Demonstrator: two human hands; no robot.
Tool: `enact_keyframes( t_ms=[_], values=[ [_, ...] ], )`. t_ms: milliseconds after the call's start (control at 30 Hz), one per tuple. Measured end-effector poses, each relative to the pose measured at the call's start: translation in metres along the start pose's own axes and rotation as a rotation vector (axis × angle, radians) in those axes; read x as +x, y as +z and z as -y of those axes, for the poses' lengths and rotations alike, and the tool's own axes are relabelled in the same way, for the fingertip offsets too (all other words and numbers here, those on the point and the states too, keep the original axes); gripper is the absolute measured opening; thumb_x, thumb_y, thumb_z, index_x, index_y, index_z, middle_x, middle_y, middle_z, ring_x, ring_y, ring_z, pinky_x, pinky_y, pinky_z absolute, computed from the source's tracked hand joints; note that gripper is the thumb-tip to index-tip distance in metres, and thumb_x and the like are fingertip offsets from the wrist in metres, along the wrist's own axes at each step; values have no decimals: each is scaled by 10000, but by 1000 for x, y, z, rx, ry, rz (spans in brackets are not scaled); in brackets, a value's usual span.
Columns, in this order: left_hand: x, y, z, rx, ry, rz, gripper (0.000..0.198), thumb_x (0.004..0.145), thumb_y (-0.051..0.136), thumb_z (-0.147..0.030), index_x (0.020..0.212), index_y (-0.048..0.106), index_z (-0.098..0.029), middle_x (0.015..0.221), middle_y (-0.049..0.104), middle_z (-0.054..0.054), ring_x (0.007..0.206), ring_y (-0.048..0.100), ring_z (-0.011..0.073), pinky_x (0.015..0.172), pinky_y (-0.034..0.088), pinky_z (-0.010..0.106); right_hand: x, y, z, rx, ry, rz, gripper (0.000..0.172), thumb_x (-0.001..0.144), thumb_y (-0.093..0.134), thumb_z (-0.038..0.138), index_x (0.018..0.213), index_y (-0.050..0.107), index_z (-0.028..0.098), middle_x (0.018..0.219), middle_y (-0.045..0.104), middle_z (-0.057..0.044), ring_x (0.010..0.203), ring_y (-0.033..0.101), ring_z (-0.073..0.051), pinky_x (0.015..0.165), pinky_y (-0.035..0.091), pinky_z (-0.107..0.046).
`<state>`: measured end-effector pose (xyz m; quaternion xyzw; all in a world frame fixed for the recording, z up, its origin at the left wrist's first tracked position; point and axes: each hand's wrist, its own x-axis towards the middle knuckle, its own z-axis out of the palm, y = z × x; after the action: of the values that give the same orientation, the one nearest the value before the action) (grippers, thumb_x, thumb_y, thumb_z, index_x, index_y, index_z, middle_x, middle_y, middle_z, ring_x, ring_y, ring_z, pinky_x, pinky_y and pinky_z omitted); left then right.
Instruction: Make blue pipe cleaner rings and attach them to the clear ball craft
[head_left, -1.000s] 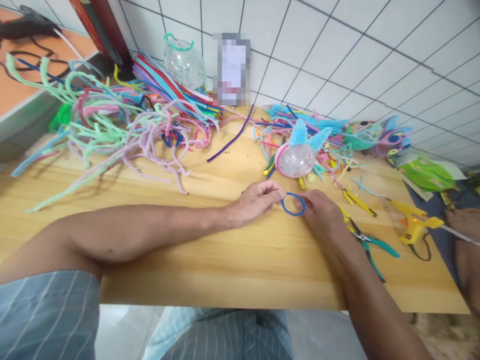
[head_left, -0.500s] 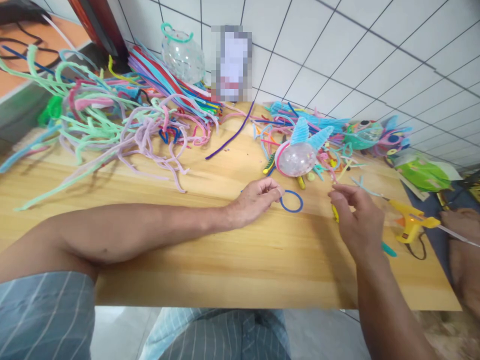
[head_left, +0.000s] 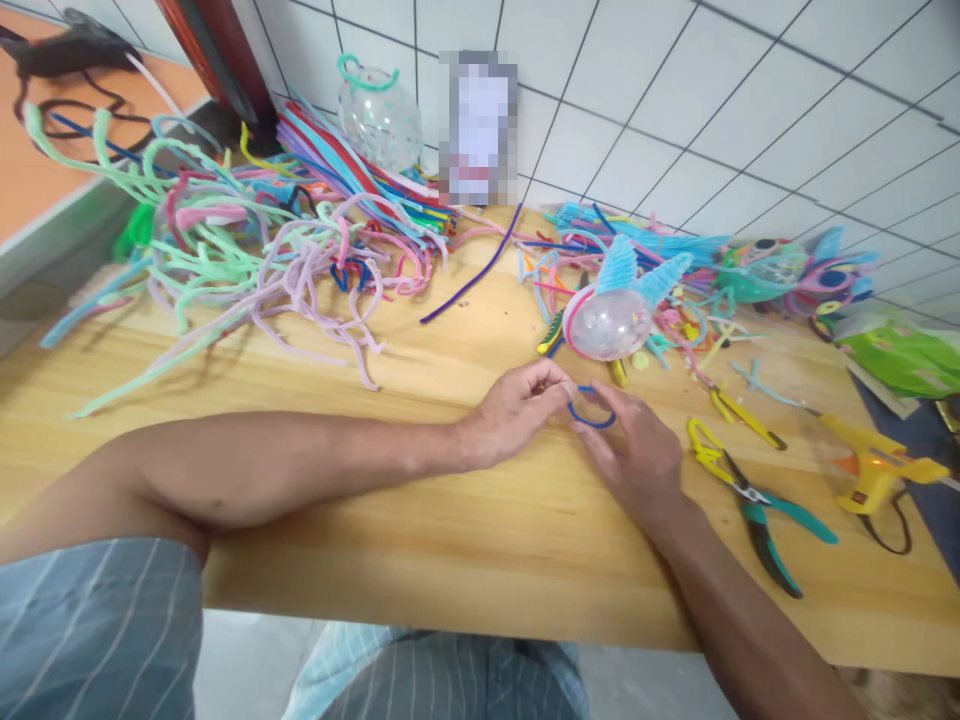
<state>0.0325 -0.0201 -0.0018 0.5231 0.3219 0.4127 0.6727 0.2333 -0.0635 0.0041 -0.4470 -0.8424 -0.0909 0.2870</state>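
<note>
A small ring bent from blue pipe cleaner [head_left: 596, 426] is held just above the wooden table. My left hand [head_left: 521, 412] pinches its left side between thumb and fingertips. From the right, my right hand [head_left: 637, 450] has its thumb at the ring's lower edge and its fingers at the upper edge, closed around it. Just beyond the hands sits a clear plastic ball [head_left: 611, 325] with a pink band and two light-blue fins. Pliers with teal handles [head_left: 802, 518] lie to the right of my right hand, with a bent yellow pipe cleaner [head_left: 703, 445] by their jaws.
A yellow glue gun [head_left: 874, 465] lies at the right, near yellow-handled scissors or pliers [head_left: 750, 418]. Tangled green and lilac pipe cleaners [head_left: 300, 270] spread over the left. A clear ball with a green rim [head_left: 382, 120] and a blurred phone [head_left: 478, 130] stand by the tiled wall.
My right hand has moved left from beside the glue gun to the blue ring, uncovering the pliers. My left hand still pinches the ring. The view has shifted slightly.
</note>
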Motion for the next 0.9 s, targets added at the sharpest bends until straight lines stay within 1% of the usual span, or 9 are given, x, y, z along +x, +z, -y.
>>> enact_keyframes(
  t_ms=[67,200,367,467,600,700,767,833,900],
  values=[
    [0,0,-1,22,1,14,241,919,607,-402,857,585,-170,694,498,-56,639,425,90,636,362,242,-2,-1,-1,18,26,0,614,970,712,269,1533,465,261,1199,792,-96,1025,788,-263,885,653,-406],
    [0,0,-2,36,-41,5,275,901,621,-447,866,585,-177,684,488,-61,623,412,91,620,348,246,-8,-4,-2,43,145,-28,609,963,720,377,1516,489,274,1219,789,-90,1031,785,-278,902,646,-435],
    [-1,0,-5,65,-58,30,297,888,624,-470,852,581,-179,664,471,-66,596,387,86,590,328,244,-11,-9,-7,106,241,39,367,978,682,374,1332,646,284,1131,803,-86,1022,773,-281,944,624,-466],
    [-2,0,-6,69,-62,39,303,883,631,-474,857,586,-175,654,469,-69,578,382,80,571,324,240,-9,-11,-8,117,253,40,389,968,689,399,1336,653,277,1153,790,-101,1028,761,-287,952,619,-483],
    [1,0,-7,10,-70,-9,355,851,669,-518,845,571,-177,657,479,-68,539,380,68,526,309,234,-2,-16,-8,129,233,-51,506,950,726,383,1426,599,269,1151,776,-98,957,751,-261,871,633,-450],
    [6,-2,-12,-11,-43,-85,391,843,682,-554,833,578,-177,611,454,-75,514,370,66,507,296,229,7,-23,-10,133,214,-121,449,954,725,320,1390,627,276,1112,779,-83,898,745,-239,803,633,-415],
    [9,-2,-18,-5,-16,-124,390,848,682,-554,834,584,-177,579,438,-82,506,366,68,506,292,226,14,-27,-12,124,221,-136,403,952,719,304,1348,654,274,1088,781,-75,860,743,-232,784,631,-411],
    [10,-1,-22,1,8,-142,376,853,680,-538,830,585,-175,563,432,-85,501,364,67,505,288,224,20,-31,-14,116,216,-132,381,944,723,304,1320,670,265,1076,783,-73,843,743,-231,792,630,-418],
    [10,1,-25,2,17,-140,358,855,679,-519,834,590,-173,571,443,-82,505,371,66,505,288,223,25,-31,-14,110,192,-116,382,939,729,309,1313,671,256,1097,783,-83,880,748,-242,820,630,-428]
  ],
)
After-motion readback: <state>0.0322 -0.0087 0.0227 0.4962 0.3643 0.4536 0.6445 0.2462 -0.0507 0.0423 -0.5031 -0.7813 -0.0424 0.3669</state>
